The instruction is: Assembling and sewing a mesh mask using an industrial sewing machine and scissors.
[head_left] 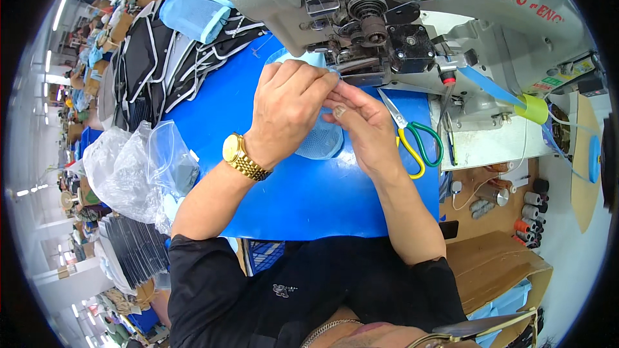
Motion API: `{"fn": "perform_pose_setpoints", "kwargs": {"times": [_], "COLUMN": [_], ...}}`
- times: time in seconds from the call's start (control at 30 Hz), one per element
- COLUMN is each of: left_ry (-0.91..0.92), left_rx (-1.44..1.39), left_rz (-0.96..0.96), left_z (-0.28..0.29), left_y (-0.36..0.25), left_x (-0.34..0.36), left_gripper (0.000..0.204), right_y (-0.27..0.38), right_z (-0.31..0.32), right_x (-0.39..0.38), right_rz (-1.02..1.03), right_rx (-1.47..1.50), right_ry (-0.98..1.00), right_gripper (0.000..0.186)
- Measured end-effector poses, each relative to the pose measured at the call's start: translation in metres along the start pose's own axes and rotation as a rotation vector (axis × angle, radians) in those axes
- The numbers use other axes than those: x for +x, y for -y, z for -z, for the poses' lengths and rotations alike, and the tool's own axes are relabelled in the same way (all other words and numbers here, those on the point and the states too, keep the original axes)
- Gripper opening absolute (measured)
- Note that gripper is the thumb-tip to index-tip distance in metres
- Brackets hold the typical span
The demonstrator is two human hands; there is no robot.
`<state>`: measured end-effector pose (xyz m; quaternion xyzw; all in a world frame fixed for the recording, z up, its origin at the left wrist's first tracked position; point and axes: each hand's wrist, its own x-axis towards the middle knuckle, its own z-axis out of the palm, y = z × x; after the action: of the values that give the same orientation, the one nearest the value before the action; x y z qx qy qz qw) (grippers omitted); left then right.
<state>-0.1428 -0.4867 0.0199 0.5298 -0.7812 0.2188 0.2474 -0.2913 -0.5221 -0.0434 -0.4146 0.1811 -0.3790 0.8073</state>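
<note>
A light blue mesh cloth piece (pixel 319 140), fine and matt, lies on the smooth, slightly glossy blue plastic table sheet (pixel 284 187). The grey sewing machine (pixel 400 0) is painted metal, dull and worn. Scissors (pixel 412 135) have shiny steel blades with glossy yellow-green plastic handles. Clear crinkled plastic bags (pixel 135 167) glisten at the sheet's left edge.

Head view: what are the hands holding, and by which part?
Both hands, left and right, pinch a light blue mesh piece by its upper edge, next to the sewing machine.
</note>
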Motion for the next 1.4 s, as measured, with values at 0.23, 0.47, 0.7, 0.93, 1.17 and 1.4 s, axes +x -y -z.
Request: {"fn": "perform_pose_setpoints", "kwargs": {"times": [0.23, 0.47, 0.7, 0.93, 1.17, 1.4], "left_ry": [0.065, 0.153, 0.128, 0.086, 0.17, 0.018], "left_rx": [0.063, -0.143, 0.026, -0.139, -0.191, 0.028], "left_rz": [0.055, 0.128, 0.108, 0.211, 0.252, 0.174], "left_z": [0.003, 0.035, 0.012, 0.018, 0.017, 0.004], "left_y": [-0.009, -0.002, -0.015, -0.01, -0.006, -0.016], "left_x": [-0.001, 0.012, 0.005, 0.002, -0.002, 0.001], "left_gripper": [0.022, 0.019, 0.022, 0.019, 0.018, 0.022], "right_y": [-0.001, -0.001, 0.001, -0.002, 0.001, 0.005], "right_z": [-0.003, 0.006, -0.004, 0.003, 0.003, 0.002], "right_x": [0.0, -0.005, -0.005, -0.007, -0.004, -0.001], "right_rz": [-0.023, -0.075, -0.095, -0.076, -0.103, -0.079], "right_rx": [0.097, 0.004, 0.157, 0.165, 0.11, 0.147], "right_ry": [-0.003, -0.034, 0.037, 0.031, 0.025, 0.019], "right_gripper": [0.045, 0.044, 0.045, 0.044, 0.044, 0.042]}}
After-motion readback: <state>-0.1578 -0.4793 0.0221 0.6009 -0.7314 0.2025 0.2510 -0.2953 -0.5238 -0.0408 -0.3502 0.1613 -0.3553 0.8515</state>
